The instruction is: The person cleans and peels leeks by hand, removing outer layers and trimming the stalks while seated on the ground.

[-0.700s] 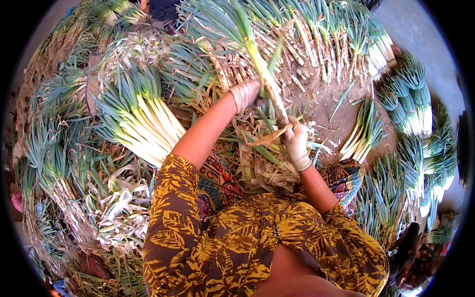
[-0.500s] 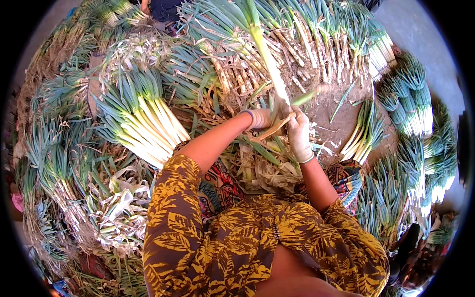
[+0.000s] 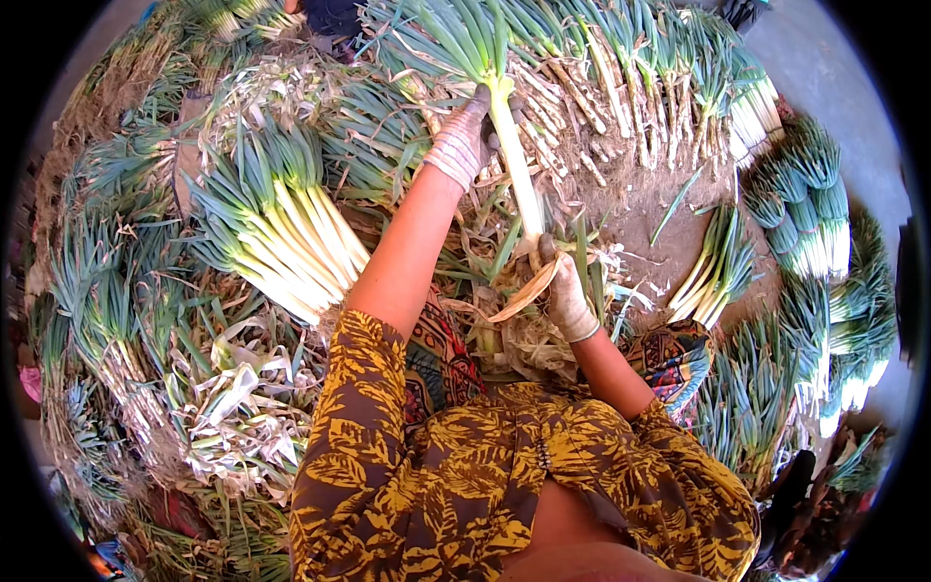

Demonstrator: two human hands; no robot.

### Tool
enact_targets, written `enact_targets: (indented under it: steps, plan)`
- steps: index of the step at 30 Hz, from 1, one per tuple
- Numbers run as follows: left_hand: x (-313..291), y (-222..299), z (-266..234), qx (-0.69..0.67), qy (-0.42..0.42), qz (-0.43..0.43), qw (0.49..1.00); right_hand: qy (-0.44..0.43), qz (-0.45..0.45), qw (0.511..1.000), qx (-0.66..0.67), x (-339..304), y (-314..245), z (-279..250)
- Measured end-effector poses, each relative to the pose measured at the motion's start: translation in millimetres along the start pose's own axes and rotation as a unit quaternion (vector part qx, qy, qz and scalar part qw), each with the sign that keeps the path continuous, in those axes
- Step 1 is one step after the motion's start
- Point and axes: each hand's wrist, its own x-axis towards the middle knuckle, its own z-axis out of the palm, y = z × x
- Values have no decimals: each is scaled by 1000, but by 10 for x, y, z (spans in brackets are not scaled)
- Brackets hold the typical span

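A long green onion with a pale shaft stretches between my gloved hands. My left hand is closed around the shaft just below where the green leaves fan out. Lower down, my right hand grips the root end, and a dry tan leaf hangs there against its fingers. Under my hands lies a heap of peeled leaves and husks. On my left rests a pile of cleaned green onions, pale ends toward me; a smaller cleaned bunch lies to my right.
Uncleaned green onions with roots line the far side. Tied bundles stand stacked at the right. Loose husks and more rooty onions cover the left. A person's dark clothing shows at the top edge.
My left hand has moved away from me, from near the root end up to the base of the leaves. My right hand has come lower and closer to me with the onion's root end.
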Motion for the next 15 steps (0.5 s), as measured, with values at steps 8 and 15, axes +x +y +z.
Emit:
enact_targets:
  steps: [8,15]
  plan:
    - [55,-186,15,35,-32,-91,995,-34,101,992,67,-14,-111,-129]
    - [-248,-887,-126,674,-159,-227,684,-23,24,997,-67,26,-620,697]
